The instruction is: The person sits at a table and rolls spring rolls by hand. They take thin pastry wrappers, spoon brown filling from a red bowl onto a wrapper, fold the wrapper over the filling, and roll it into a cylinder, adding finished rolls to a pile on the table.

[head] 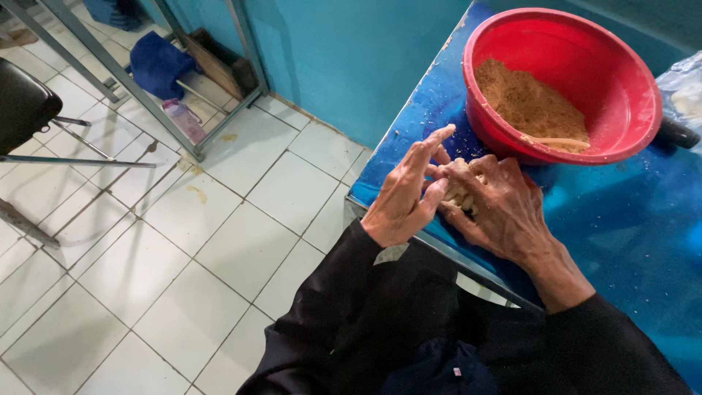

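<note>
- Here, the red bowl (614,110) serves as the landmark: a round plastic basin on a blue table (629,227), holding a heap of brown crumbs (526,102) banked against its near-left wall.
- Just right of the bowl, at the picture's edge, lies a crumpled clear plastic bag (684,88); a dark cylindrical end (676,134) pokes out beneath the bowl's right rim.
- Far left of the bowl, down on the white tiled floor, a blue cloth (157,64) sits under a metal frame, with a small pinkish bottle (183,119) just in front of it.
- Just below the bowl's near-left rim, over the table's corner, both hands meet around a pale lump of dough (459,192).
- The right hand (497,208) is cupped and closed around the dough, palm away from the camera, wrist bent up from a black sleeve.
- The left hand (406,197) presses against the dough from the left, thumb touching it, the remaining fingers stretched out straight towards the bowl.
</note>
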